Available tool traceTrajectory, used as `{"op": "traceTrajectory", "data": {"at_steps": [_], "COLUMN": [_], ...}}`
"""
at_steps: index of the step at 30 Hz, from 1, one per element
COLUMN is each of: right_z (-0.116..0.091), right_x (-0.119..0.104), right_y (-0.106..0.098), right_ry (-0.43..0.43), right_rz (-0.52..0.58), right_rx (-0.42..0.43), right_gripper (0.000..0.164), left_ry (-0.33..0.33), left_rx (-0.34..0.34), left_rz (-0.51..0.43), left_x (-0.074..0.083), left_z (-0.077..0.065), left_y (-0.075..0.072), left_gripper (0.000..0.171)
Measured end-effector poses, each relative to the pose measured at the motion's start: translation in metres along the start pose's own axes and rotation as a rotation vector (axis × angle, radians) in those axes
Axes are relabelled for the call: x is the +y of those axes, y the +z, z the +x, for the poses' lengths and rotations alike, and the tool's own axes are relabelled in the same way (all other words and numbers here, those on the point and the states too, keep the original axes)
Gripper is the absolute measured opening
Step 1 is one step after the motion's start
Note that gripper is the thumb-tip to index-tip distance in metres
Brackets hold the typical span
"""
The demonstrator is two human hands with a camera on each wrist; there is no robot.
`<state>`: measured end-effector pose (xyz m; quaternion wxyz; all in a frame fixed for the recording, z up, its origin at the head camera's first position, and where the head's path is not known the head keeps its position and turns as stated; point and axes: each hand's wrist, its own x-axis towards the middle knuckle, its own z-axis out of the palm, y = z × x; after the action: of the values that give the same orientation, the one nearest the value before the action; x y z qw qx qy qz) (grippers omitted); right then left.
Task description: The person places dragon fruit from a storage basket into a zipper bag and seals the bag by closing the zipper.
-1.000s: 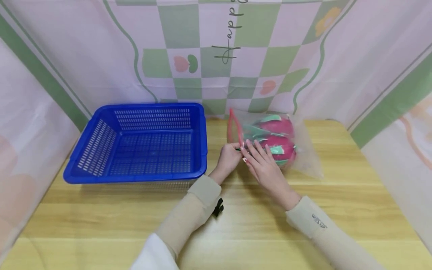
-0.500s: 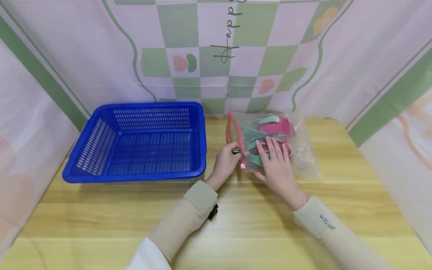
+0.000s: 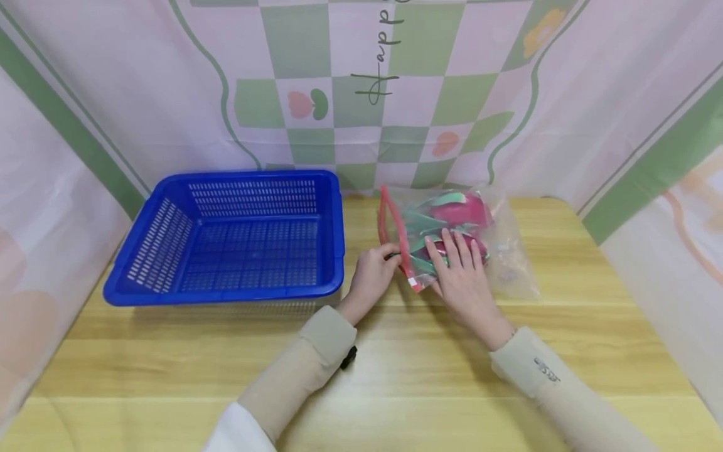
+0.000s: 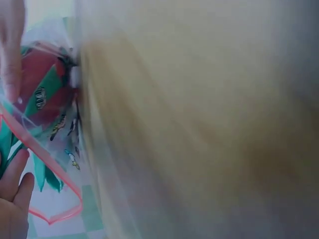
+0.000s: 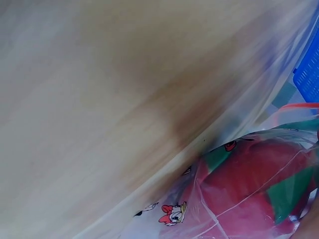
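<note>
A clear zip bag (image 3: 514, 263) with a red zip edge lies on its side on the table. Two dragon fruits with green leaves are inside, one farther back (image 3: 463, 213) and one nearer (image 4: 45, 82). My left hand (image 3: 371, 273) is at the bag's mouth, its fingertips pinching the green leaf tips (image 4: 6, 144) of the nearer fruit. On top of the bag, over that same fruit, my right hand (image 3: 465, 285) lies with straight fingers spread. Cartoon prints on the bag show in the right wrist view, beside the red fruit (image 5: 249, 189).
Left of the bag stands a blue plastic basket (image 3: 341, 251) with slotted walls; nothing is seen in it. Both stand on a wooden table (image 3: 407, 370). A patterned cloth (image 3: 361, 107) hangs behind the table's back edge.
My right hand has moved rightward from the bag's zip edge onto the nearer fruit. My left hand has drawn slightly left and down. The zip edge's lower corner has swung toward me.
</note>
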<state>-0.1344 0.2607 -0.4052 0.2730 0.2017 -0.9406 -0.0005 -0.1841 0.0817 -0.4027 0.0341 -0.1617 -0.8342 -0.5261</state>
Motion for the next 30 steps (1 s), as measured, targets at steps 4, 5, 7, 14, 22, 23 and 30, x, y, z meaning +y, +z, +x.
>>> {"op": "traceTrajectory", "data": {"at_steps": [4, 5, 7, 14, 22, 23, 30], "right_z": [0.003, 0.004, 0.005, 0.01, 0.014, 0.014, 0.015], "right_x": [-0.001, -0.001, -0.001, -0.001, -0.001, -0.001, -0.006], "right_y": [0.0, -0.001, -0.001, -0.004, 0.0, 0.0, 0.002], "right_ry": [0.008, 0.013, 0.027, 0.049, -0.042, -0.044, -0.006], "right_rz": [0.012, 0.015, 0.029, 0.088, 0.127, 0.132, 0.205], "right_rx": [-0.029, -0.039, -0.067, -0.139, 0.016, 0.026, 0.005], "right_gripper": [0.058, 0.054, 0.054, 0.061, 0.051, 0.058, 0.064], "left_ry": [-0.116, -0.143, -0.181, -0.235, -0.283, -0.289, -0.281], "left_rx": [0.005, 0.01, 0.017, 0.031, 0.039, 0.047, 0.038], "left_rz": [-0.129, -0.155, -0.187, -0.282, -0.34, -0.343, -0.383], "left_x": [0.002, 0.002, 0.002, 0.002, 0.006, 0.006, 0.008], "left_z": [0.008, 0.01, 0.013, 0.017, 0.021, 0.022, 0.018], "left_y": [0.0, 0.0, 0.0, 0.003, 0.009, 0.01, 0.019], "left_gripper": [0.013, 0.014, 0.014, 0.017, 0.02, 0.021, 0.022]}}
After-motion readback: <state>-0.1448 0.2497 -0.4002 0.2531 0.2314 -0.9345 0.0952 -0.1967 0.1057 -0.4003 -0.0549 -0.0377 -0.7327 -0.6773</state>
